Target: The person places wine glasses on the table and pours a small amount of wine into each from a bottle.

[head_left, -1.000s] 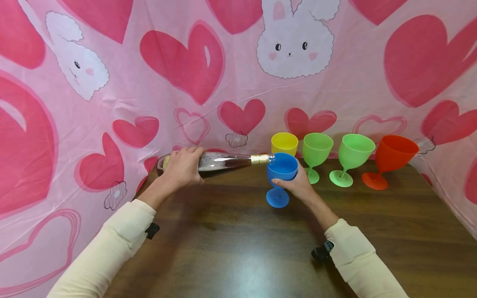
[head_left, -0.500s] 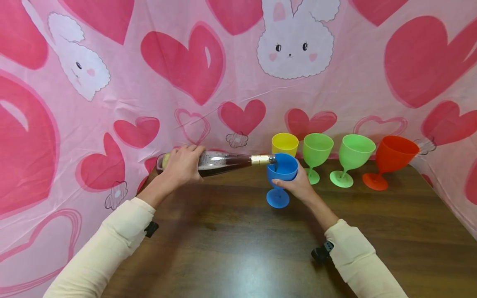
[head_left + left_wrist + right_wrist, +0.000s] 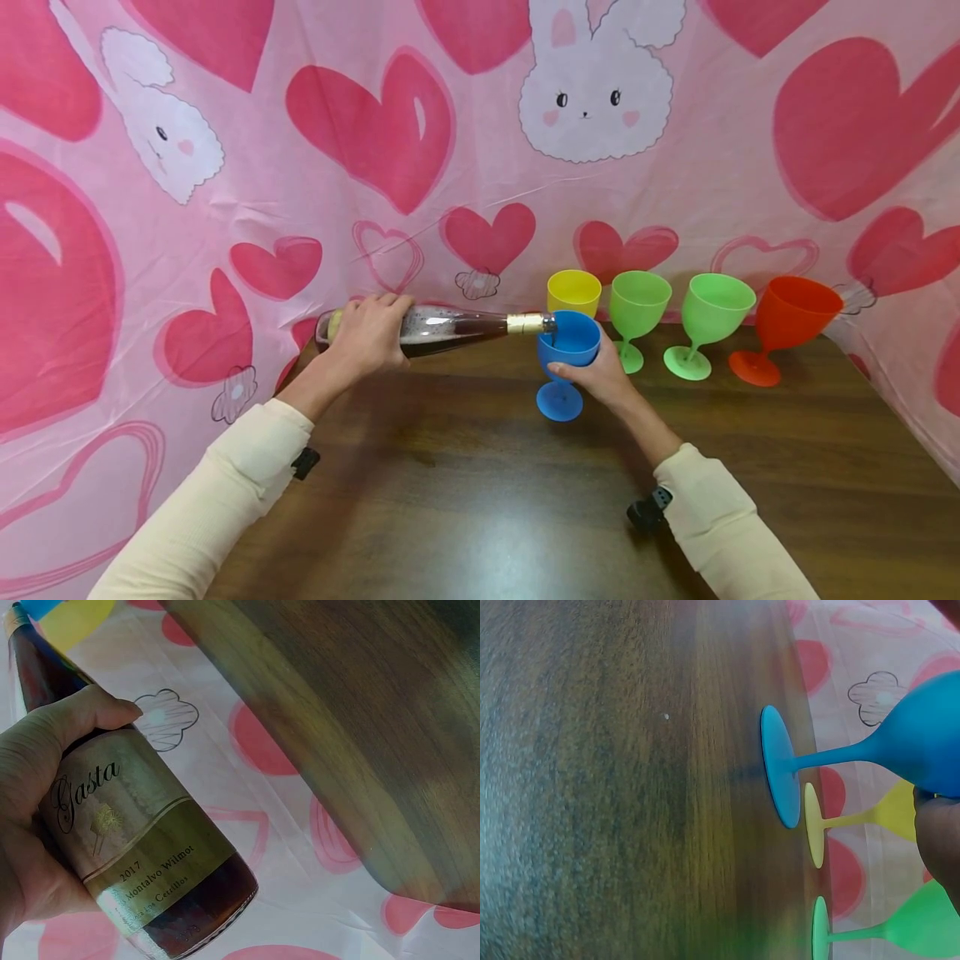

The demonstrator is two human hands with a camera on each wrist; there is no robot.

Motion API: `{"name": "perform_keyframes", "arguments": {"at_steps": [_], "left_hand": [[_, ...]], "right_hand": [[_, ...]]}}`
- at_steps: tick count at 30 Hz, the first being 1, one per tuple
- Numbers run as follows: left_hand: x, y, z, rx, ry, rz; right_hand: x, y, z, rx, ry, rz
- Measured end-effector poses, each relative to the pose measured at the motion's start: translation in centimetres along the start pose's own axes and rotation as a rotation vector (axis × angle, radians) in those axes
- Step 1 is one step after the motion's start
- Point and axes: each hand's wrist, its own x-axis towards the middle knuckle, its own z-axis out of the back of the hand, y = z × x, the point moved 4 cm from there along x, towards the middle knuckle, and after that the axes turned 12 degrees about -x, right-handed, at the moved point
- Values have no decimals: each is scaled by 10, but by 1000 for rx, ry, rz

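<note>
My left hand (image 3: 371,333) grips a wine bottle (image 3: 457,327) round its body, holding it nearly level with the neck to the right. In the left wrist view, thumb and fingers wrap the bottle beside its printed label (image 3: 142,817). The bottle's mouth lies over the rim of a blue goblet (image 3: 555,357), and a thin dark stream runs from it into the bowl. My right hand (image 3: 600,373) holds that goblet by the bowl, thumb at the front. In the right wrist view, the goblet's round foot (image 3: 781,769) shows close over the table, stem upright.
Behind the blue goblet stands a yellow goblet (image 3: 573,287), partly hidden. Two green goblets (image 3: 639,304) and a red goblet (image 3: 795,310) line the back right of the wooden table (image 3: 465,483). A pink heart-print cloth (image 3: 337,192) hangs behind the table.
A second ago no stream showed at the bottle's mouth; dark liquid now runs from it into the blue goblet. Both hands have kept nearly the same place.
</note>
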Motion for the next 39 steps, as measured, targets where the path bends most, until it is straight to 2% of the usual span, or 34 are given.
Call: {"name": "perform_keyframes", "arguments": {"at_steps": [26, 39], "left_hand": [[3, -2, 4, 28, 6, -4], [-1, -2, 3, 21, 11, 8]], "right_hand": [[1, -1, 1, 1, 5, 7], [1, -1, 0, -2, 5, -3]]}}
